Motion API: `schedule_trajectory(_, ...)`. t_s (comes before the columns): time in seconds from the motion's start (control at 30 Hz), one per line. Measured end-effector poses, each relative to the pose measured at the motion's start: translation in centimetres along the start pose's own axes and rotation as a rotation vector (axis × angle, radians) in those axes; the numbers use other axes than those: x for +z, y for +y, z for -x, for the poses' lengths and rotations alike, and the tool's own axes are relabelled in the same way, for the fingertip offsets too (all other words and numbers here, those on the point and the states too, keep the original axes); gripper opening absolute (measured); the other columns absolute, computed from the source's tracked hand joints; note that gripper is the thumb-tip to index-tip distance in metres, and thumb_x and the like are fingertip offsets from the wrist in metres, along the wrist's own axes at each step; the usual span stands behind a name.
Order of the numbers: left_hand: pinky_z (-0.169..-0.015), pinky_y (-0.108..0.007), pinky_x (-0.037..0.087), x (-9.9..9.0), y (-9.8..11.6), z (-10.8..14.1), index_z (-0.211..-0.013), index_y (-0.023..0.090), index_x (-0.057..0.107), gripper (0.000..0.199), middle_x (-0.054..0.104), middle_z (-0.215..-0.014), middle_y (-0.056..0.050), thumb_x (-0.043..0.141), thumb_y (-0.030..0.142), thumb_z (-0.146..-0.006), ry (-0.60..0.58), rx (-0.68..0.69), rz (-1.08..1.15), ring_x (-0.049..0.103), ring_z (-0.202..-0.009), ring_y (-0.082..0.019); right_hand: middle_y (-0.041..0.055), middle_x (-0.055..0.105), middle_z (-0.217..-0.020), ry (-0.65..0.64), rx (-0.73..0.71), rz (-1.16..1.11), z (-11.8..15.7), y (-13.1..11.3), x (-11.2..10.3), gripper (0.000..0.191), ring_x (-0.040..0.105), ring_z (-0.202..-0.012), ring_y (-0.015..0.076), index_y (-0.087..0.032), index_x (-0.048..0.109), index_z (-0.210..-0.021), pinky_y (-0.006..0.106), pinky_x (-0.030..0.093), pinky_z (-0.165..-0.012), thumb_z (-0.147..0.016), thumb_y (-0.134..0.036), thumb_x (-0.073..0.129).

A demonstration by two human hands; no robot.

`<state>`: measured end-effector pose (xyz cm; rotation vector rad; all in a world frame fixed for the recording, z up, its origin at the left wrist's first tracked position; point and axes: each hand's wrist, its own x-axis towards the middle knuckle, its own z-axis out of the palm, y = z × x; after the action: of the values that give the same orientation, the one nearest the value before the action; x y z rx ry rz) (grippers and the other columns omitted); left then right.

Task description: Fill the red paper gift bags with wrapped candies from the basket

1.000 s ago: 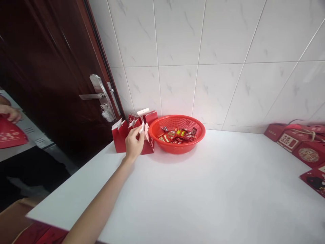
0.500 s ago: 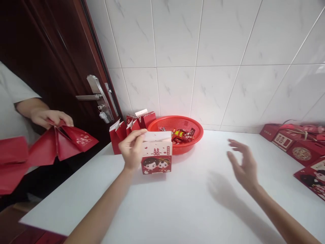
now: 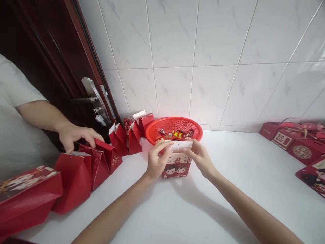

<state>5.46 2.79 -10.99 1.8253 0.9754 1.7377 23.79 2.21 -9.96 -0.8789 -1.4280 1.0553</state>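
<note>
A small red-and-white paper gift box, printed with a cartoon couple and a red double-happiness sign, stands on the white table in front of me. My left hand and my right hand pinch its white top flaps from either side. Just behind the box is a red plastic basket holding red-wrapped candies. The hands hide the basket's front rim.
Several red boxes stand near the wall to my left. A co-worker's hand rests on another red box, with more in a row. Red gift boxes lie at the right. A dark door with a metal handle and a tiled wall border the table.
My right hand has come in from the right and joined my left on the box's top flaps. The box has moved nearer the basket, and the co-worker has set red boxes along the table.
</note>
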Motion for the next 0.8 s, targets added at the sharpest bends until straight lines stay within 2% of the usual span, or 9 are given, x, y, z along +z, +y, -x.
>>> schedule_trajectory(0.13,-0.096,-0.039,0.056,0.0,-0.7,0.1,-0.103,0.02,0.08,0.025,0.078,-0.112,-0.009,0.07,0.032,-0.083,-0.043,-0.171,0.052,0.07,-0.107,-0.026,0.0042,0.074,-0.095,-0.008,0.09,-0.091,0.0,-0.4,-0.5,0.015,0.068,-0.09,0.0253,-0.023,0.06,-0.089,0.037,0.055,-0.077,-0.076,-0.029,0.061)
schedule_trajectory(0.27,-0.089,-0.038,0.058,0.5,-0.7,-0.1,-0.106,0.019,0.079,0.03,0.077,-0.118,-0.01,0.069,0.031,-0.08,-0.089,-0.297,0.108,0.072,-0.103,-0.026,0.0045,0.075,-0.097,-0.01,0.091,-0.104,-0.2,-0.9,-1.4,0.019,0.069,-0.09,0.0249,-0.023,0.061,-0.091,0.036,0.055,-0.077,-0.072,-0.026,0.061)
schedule_trajectory(0.4,-0.093,-0.039,0.057,1.3,-0.2,-0.4,-0.106,0.019,0.079,0.029,0.076,-0.119,-0.01,0.068,0.029,-0.081,-0.156,-0.286,0.088,0.072,-0.105,-0.026,0.0044,0.075,-0.095,-0.038,0.099,-0.005,-0.4,-1.4,-2.8,0.026,0.069,-0.084,0.0244,-0.023,0.063,-0.098,0.036,0.055,-0.07,-0.073,-0.027,0.064)
schedule_trajectory(0.5,-0.101,-0.04,0.054,1.8,0.5,-1.1,-0.108,0.021,0.079,0.027,0.076,-0.118,-0.009,0.067,0.029,-0.084,-0.309,-0.194,0.064,0.069,-0.112,-0.026,0.0053,0.075,-0.091,-0.091,0.086,0.132,-0.7,-1.9,-4.0,0.025,0.07,-0.081,0.025,-0.021,0.067,-0.1,0.036,0.055,-0.068,-0.077,-0.032,0.067)
schedule_trajectory(0.57,-0.104,-0.039,0.051,2.0,0.7,-2.4,-0.105,0.022,0.08,0.025,0.075,-0.119,-0.009,0.068,0.033,-0.086,-0.376,-0.137,0.051,0.066,-0.118,-0.026,0.0067,0.075,-0.092,-0.106,0.047,0.2,-1.0,-2.5,-4.8,0.024,0.071,-0.084,0.0256,-0.021,0.07,-0.097,0.037,0.056,-0.071,-0.08,-0.037,0.07)
schedule_trajectory(0.63,-0.104,-0.038,0.051,1.8,0.3,-4.5,-0.097,0.022,0.081,0.026,0.075,-0.119,-0.009,0.065,0.04,-0.088,-0.352,-0.127,0.044,0.065,-0.121,-0.026,0.0086,0.076,-0.097,-0.077,-0.002,0.222,-1.3,-3.0,-5.6,0.026,0.071,-0.09,0.026,-0.021,0.071,-0.094,0.039,0.056,-0.078,-0.081,-0.043,0.072)
schedule_trajectory(0.67,-0.101,-0.038,0.052,1.6,-0.1,-5.8,-0.092,0.02,0.081,0.03,0.075,-0.118,-0.01,0.063,0.043,-0.089,-0.315,-0.149,0.055,0.066,-0.117,-0.026,0.0092,0.076,-0.098,-0.045,-0.019,0.216,-1.5,-3.3,-6.1,0.028,0.07,-0.091,0.0257,-0.021,0.072,-0.093,0.04,0.055,-0.081,-0.081,-0.046,0.074)
schedule_trajectory(0.73,-0.092,-0.037,0.056,1.1,-1.3,-8.6,-0.089,0.019,0.08,0.033,0.078,-0.103,-0.009,0.063,0.047,-0.085,-0.284,-0.214,0.03,0.07,-0.102,-0.025,0.0095,0.076,-0.096,0.039,-0.033,0.191,-1.9,-3.5,-7.1,0.033,0.07,-0.089,0.0248,-0.02,0.072,-0.091,0.042,0.054,-0.085,-0.079,-0.051,0.076)
schedule_trajectory(0.8,-0.088,-0.035,0.056,0.7,-2.7,-11.2,-0.084,0.019,0.079,0.027,0.079,-0.095,-0.007,0.066,0.043,-0.08,-0.353,-0.29,-0.141,0.071,-0.095,-0.025,0.0089,0.076,-0.091,0.136,-0.026,0.174,-2.4,-3.3,-8.2,0.036,0.07,-0.085,0.0238,-0.02,0.072,-0.087,0.041,0.054,-0.085,-0.075,-0.053,0.078)
